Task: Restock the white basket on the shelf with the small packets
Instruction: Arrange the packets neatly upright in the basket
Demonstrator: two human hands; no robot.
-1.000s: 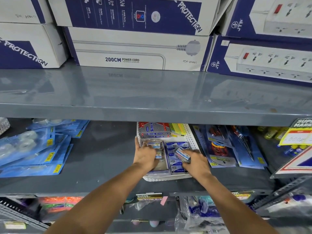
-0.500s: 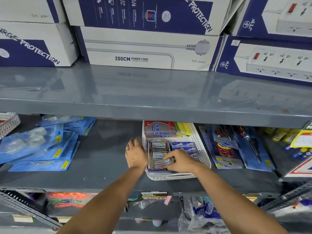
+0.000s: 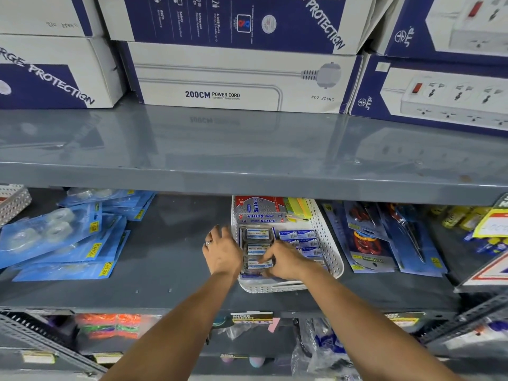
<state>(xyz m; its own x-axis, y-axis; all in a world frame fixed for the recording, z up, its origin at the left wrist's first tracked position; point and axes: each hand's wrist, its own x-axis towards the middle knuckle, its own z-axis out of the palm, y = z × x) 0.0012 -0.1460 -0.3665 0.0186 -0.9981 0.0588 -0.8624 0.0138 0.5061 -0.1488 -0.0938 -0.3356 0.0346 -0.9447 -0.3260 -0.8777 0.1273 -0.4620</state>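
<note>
Right hand (image 3: 288,264) shifted onto packet (image 3: 258,264), white basket (image 3: 334,259) front-left.

Single head cam, wide-angle, facing forward and down at the grey shelf (image 3: 165,270). Close range, arm's reach. No second view.

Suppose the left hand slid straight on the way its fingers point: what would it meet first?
Probably nothing soon: the left hand points into the shelf beside the white basket's left wall, over bare grey shelf. Depth is uncertain.
</note>
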